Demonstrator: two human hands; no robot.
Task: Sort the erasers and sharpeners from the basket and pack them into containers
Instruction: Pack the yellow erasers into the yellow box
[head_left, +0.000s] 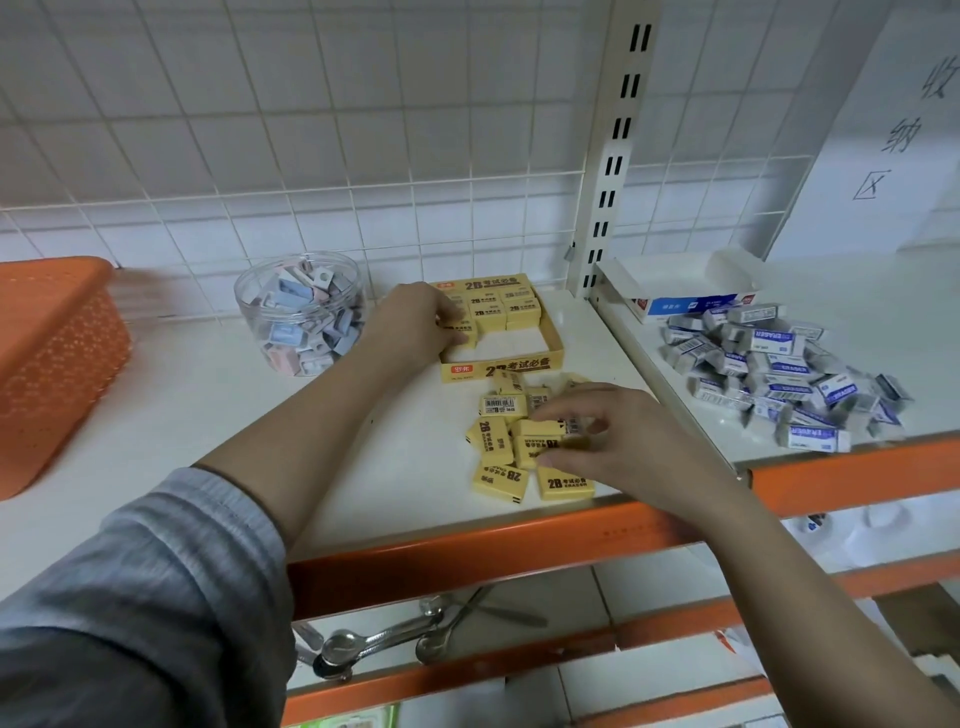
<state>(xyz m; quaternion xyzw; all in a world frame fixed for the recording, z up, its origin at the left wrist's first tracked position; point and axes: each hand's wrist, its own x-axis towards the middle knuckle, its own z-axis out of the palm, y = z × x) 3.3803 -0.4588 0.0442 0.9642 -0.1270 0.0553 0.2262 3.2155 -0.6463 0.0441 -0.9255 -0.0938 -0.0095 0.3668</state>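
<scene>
Your white shelf (218, 415) carries an orange basket (52, 358) at nine o'clock, a clear jar (301, 312) at eleven, a yellow box (498, 332) at twelve, loose yellow erasers (501, 447) centrally, and white erasers (779, 374) with their blue-and-white box (685, 291) at two.

The basket (57, 358) is orange with a dotted perforated pattern. The erasers (524, 441) and their tray (498, 366) are yellow with black print; the tray bears a red label. The jar (301, 312) is clear, holding pale blue, pink and grey sharpeners (298, 325). White-and-blue erasers (779, 374) lie by a blue-banded white box (685, 296). The shelf (208, 415) is white, edged orange. The sleeve (130, 597) is grey.
</scene>
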